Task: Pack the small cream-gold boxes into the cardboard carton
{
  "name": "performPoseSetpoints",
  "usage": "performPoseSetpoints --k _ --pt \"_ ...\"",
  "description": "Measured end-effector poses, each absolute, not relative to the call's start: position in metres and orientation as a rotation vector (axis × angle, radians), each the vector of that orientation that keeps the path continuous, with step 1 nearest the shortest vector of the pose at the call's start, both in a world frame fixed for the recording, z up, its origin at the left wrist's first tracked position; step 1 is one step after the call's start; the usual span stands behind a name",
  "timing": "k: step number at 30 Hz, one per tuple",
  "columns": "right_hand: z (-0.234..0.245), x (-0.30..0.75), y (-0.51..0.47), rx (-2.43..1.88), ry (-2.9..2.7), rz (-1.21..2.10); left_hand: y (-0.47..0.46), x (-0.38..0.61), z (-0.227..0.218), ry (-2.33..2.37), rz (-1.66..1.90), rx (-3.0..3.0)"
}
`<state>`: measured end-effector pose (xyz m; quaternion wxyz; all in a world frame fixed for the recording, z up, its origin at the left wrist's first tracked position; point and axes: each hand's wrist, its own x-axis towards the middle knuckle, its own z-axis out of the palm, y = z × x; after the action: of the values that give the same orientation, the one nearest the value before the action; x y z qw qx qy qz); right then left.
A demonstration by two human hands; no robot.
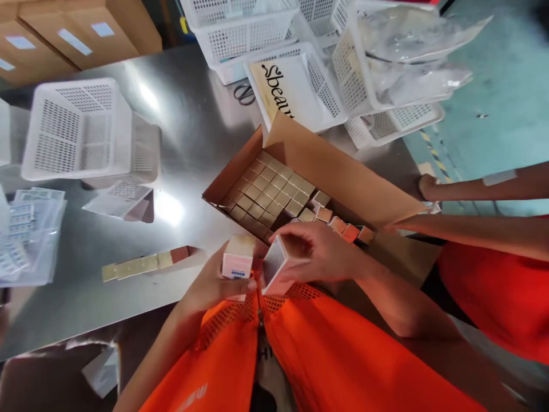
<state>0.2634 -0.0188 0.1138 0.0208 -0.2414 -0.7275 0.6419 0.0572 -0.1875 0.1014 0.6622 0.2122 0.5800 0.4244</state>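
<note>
My left hand (210, 283) is closed around a small pink and cream box (238, 257), held upright at the table's near edge. Beside it, my right hand (319, 252) grips a second small white box (278, 269), tilted toward me. Both hands hover just in front of an open cardboard carton (343, 171) packed with rows of several small boxes (268, 191). A few pinkish boxes (349, 229) lie loose at the carton's right end.
A row of small boxes (143, 263) lies on the steel table (189, 131) to the left. White perforated baskets stand at left (81, 129) and behind the carton (300, 83). Bagged sheets (26, 234) are far left. Another person's arms (480, 186) reach in from the right.
</note>
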Motion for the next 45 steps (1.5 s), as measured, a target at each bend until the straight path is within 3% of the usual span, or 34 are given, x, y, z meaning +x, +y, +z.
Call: performPoseSetpoints --k 5,10,14,20,28,45 --pt "0.06 0.313 0.02 -0.995 -2.028 1.752 -0.212 0.049 0.079 1.443 1.097 0.194" --pt "0.002 0.314 0.036 -0.684 -2.537 1.42 -0.23 0.04 0.067 1.527 1.073 0.1" --pt "0.006 0.299 0.034 -0.53 -3.145 0.934 -0.241 0.035 0.066 1.548 1.159 0.051" --pt "0.006 0.248 0.02 -0.673 -3.446 0.409 -0.249 0.033 0.064 1.549 1.176 -0.013" --pt "-0.012 0.224 0.013 -0.969 -3.389 0.313 -0.242 0.047 0.07 1.54 1.147 0.003" --pt "-0.033 0.233 -0.015 -1.397 -2.937 0.644 -0.22 0.049 0.081 1.526 1.023 0.161"
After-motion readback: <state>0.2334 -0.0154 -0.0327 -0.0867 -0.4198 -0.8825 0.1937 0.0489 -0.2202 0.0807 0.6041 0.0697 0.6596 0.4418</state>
